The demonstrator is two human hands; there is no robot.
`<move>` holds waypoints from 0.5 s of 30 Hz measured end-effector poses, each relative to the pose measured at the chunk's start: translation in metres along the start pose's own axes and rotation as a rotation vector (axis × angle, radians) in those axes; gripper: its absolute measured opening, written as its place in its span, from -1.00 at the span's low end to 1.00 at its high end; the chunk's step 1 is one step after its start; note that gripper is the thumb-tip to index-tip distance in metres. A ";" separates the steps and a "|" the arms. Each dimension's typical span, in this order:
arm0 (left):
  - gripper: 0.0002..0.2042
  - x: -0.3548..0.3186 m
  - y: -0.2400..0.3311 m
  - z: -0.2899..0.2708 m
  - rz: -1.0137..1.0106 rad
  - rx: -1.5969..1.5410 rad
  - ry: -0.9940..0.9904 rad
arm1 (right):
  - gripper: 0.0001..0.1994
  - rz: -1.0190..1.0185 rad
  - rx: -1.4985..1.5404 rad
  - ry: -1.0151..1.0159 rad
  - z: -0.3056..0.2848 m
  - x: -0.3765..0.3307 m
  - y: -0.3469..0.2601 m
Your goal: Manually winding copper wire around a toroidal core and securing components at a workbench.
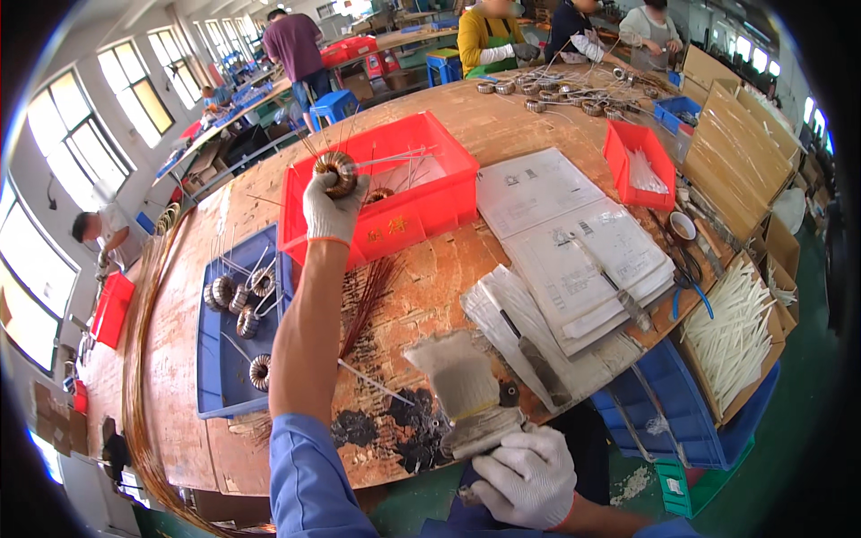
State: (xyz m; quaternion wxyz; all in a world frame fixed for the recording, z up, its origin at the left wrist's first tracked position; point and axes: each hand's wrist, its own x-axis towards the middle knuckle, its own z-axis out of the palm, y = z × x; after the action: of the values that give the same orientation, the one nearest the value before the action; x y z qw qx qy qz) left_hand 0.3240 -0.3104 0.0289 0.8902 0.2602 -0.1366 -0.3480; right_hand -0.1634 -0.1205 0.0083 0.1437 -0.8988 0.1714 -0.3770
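At the left of the frame I see a bundle of copper wire [136, 359] curving along the left edge of the table [179, 386], and a lane of wood runs between it and the blue tray [224, 387], where several small coils [247, 323] lie with leads poking out. My left forearm crosses over the tray's right rim, so sideways room there is tight. Left of upper centre, my left hand [332, 208], in a white glove, has its grip closed around a wire-wound ring [335, 177], raised at the left part of the red bin [439, 220]; thin leads fan up from it. Below the bin lie dark red wires [369, 300], then wood and black lumps [417, 430] toward the near edge.

At lower centre my gloved right hand [529, 475] sits just beside the table's near edge, by a grey block [462, 377]. Its fingers are curled; I cannot tell whether that grip pinches anything. Right of centre, papers [538, 193] and a black-handled tool [538, 363] crowd the surface almost to the edge. Farther right, a small red bin [619, 170], blue-handled pliers [692, 291] and a box of white strips [731, 345] hem in that side.
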 end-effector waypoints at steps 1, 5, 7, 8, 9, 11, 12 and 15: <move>-0.72 -0.005 -0.006 0.005 0.000 -0.001 -0.004 | -0.71 0.000 -0.002 0.003 0.003 -0.007 0.001; -0.65 -0.043 -0.003 0.012 -0.015 -0.249 -0.061 | -0.74 -0.004 -0.011 0.010 -0.002 -0.001 -0.002; -0.59 -0.074 -0.008 0.010 0.048 -0.282 -0.259 | -0.77 -0.018 0.007 0.049 0.003 -0.007 0.001; -0.58 -0.097 -0.009 0.017 -0.001 -0.327 -0.218 | -0.80 -0.028 -0.008 0.051 0.004 -0.006 0.002; -0.58 -0.120 -0.010 0.017 -0.003 -0.329 -0.221 | -0.83 -0.036 -0.007 0.078 0.004 -0.004 0.001; -0.67 -0.166 -0.014 0.017 -0.161 -0.483 -0.446 | -0.86 -0.037 0.019 0.079 -0.001 0.010 0.006; -0.67 -0.193 -0.018 0.023 -0.177 -0.495 -0.445 | -0.90 -0.009 0.070 0.097 -0.008 0.020 0.005; -0.69 -0.279 -0.022 0.047 -0.170 -0.437 -0.459 | -0.62 0.084 0.185 0.229 -0.016 0.051 0.005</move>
State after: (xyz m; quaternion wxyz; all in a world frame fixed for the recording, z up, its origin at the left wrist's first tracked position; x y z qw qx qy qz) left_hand 0.0910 -0.1486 0.0380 0.8387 -0.0118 -0.2338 -0.4917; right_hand -0.1429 -0.1480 0.0490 0.2211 -0.8250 0.1886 -0.4847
